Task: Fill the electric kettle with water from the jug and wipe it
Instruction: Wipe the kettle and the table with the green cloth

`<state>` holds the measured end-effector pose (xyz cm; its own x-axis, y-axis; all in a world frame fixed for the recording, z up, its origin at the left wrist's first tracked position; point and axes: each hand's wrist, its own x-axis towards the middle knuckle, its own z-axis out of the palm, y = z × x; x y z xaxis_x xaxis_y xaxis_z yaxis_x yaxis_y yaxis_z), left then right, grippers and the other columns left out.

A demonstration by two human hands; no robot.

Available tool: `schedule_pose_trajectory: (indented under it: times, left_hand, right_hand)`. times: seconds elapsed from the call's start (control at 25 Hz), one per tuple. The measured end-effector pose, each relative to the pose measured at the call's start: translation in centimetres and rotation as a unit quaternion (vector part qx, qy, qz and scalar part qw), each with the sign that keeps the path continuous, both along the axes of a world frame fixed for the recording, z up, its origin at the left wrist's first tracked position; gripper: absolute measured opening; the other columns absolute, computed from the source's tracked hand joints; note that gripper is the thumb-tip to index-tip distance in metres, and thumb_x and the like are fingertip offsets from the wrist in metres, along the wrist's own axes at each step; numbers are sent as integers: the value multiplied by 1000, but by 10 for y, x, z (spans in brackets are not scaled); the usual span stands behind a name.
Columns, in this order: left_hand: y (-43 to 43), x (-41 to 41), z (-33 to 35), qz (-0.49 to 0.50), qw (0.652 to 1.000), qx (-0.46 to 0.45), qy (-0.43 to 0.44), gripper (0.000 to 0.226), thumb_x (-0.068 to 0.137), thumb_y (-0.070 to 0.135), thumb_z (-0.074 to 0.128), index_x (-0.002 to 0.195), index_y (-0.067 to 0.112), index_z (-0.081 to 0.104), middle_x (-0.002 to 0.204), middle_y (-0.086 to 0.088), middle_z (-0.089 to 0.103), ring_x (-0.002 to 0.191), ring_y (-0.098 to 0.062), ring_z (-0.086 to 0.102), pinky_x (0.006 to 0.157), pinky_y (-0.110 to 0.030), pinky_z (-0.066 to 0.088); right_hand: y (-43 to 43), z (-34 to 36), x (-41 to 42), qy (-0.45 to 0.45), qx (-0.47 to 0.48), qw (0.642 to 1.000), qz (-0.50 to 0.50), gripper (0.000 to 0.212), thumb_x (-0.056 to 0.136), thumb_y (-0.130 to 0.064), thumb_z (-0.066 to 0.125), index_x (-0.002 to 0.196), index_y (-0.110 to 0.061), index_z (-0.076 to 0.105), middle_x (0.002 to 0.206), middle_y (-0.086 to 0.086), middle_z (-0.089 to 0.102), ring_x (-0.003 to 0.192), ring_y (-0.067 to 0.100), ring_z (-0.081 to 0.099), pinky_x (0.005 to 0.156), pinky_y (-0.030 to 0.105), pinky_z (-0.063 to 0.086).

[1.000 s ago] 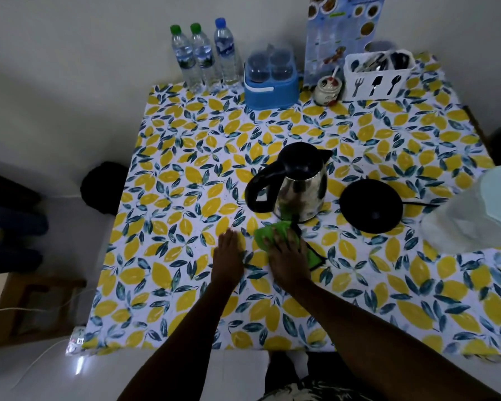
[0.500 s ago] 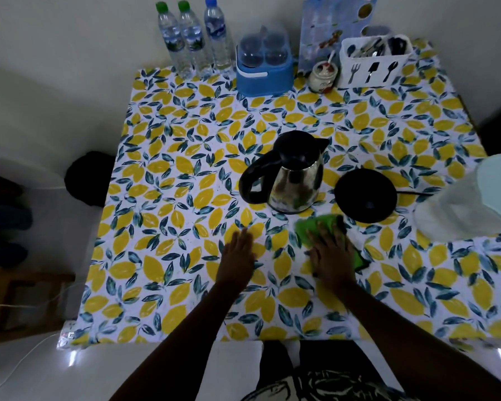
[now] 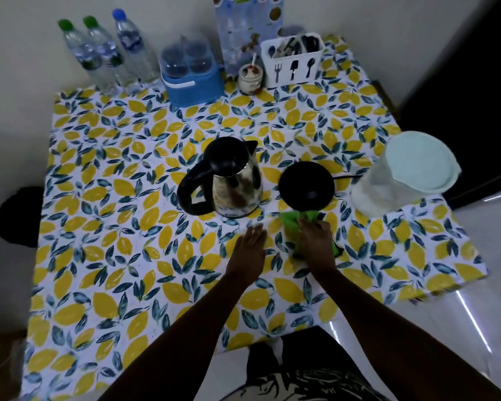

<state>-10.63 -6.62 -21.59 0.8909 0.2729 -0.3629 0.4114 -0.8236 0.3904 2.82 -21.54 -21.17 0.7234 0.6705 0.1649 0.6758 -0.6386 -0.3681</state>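
Note:
A steel electric kettle [image 3: 235,186] with a black lid and handle stands in the middle of the table, off its round black base [image 3: 306,185], which lies just to its right. A translucent jug [image 3: 399,180] with a pale lid stands at the right edge. My right hand [image 3: 315,241] presses a green cloth [image 3: 294,227] flat on the tablecloth right in front of the base. Beside it on the left, my left hand [image 3: 250,247] rests flat on the table with fingers spread, holding nothing.
The table [image 3: 128,198] wears a lemon-print cloth. Along the back stand three water bottles [image 3: 107,53], a blue box of jars [image 3: 191,73], a small pot [image 3: 250,78] and a white cutlery holder [image 3: 292,60]. The base's cord [image 3: 347,177] runs toward the jug.
My right hand has slid the green cloth to the right, from in front of the kettle to in front of the base. My left hand stayed flat on the table.

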Motion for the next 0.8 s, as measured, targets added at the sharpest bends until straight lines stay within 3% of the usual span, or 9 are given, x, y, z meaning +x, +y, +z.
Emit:
schedule_pose_trajectory:
  times: [0.12, 0.2, 0.24, 0.32, 0.4, 0.52, 0.6, 0.68, 0.8]
  left_hand:
    - [-5, 21, 3, -10, 1000, 15, -3, 54, 106, 24, 31, 154, 14, 9, 166, -4, -1, 152, -27, -5, 123, -47, 12]
    - [-8, 33, 4, -33, 999, 24, 13, 55, 106, 22, 31, 154, 13, 8, 165, -7, -1, 152, -31, -4, 122, -48, 14]
    - [-10, 35, 3, -35, 999, 28, 12, 55, 105, 22, 32, 154, 12, 8, 165, -8, 0, 152, -32, -3, 122, -49, 15]
    - [-11, 39, 1, -29, 999, 24, 6, 55, 105, 22, 32, 154, 12, 9, 165, -9, 2, 152, -32, -2, 122, -48, 15]
    - [-12, 40, -2, -43, 999, 24, 9, 55, 106, 25, 30, 154, 11, 9, 165, -8, 2, 152, -30, -2, 123, -45, 13]
    - [-16, 40, -7, -40, 999, 26, 8, 55, 106, 27, 29, 154, 12, 8, 165, -7, 2, 152, -28, -2, 124, -43, 9]
    - [-18, 44, -6, -31, 999, 20, 3, 56, 105, 27, 31, 154, 12, 8, 165, -7, 2, 152, -28, -1, 124, -43, 9]
    - [-22, 47, -5, -29, 999, 17, 5, 59, 104, 28, 35, 154, 12, 8, 165, -7, 3, 152, -28, -1, 123, -44, 9]
    - [-25, 49, -3, -23, 1000, 12, 1, 61, 103, 30, 37, 154, 11, 9, 165, -7, 2, 152, -28, -2, 123, -46, 10]
  right_hand:
    - [27, 17, 34, 184, 153, 966, -98, 37, 90, -20, 61, 123, -4, 59, 113, 5, 70, 102, 6, 62, 92, 24, 54]
    - [28, 11, 39, 233, 127, 957, -118, 45, 92, -29, 60, 132, -10, 52, 116, -8, 65, 95, -10, 64, 79, 7, 53]
    - [21, 7, 35, 240, 116, 956, -120, 46, 89, -25, 65, 131, -10, 53, 118, -3, 67, 96, -4, 67, 77, 10, 55]
    - [3, 5, 19, 128, 53, 989, -49, 53, 71, -6, 80, 121, -1, 62, 123, 20, 67, 103, 32, 68, 83, 39, 60]
    - [-13, -3, 11, 37, -2, 999, 19, 48, 64, 5, 80, 110, 6, 68, 119, 29, 66, 101, 52, 62, 82, 60, 56]
    - [-13, 3, 27, 49, 39, 997, -40, 44, 73, 7, 59, 118, 7, 64, 126, 32, 60, 114, 53, 54, 97, 56, 48]
    - [-8, 8, 48, 65, 18, 994, -85, 49, 79, 15, 50, 126, 5, 58, 137, 29, 53, 124, 49, 48, 104, 50, 42]
    - [-7, 11, 55, 87, 4, 990, -108, 48, 80, 17, 50, 126, 5, 58, 138, 27, 53, 123, 49, 48, 99, 51, 46]
    - [-18, 3, 27, 43, -16, 995, -91, 45, 70, 14, 69, 113, 4, 67, 124, 27, 65, 102, 50, 62, 77, 52, 58]
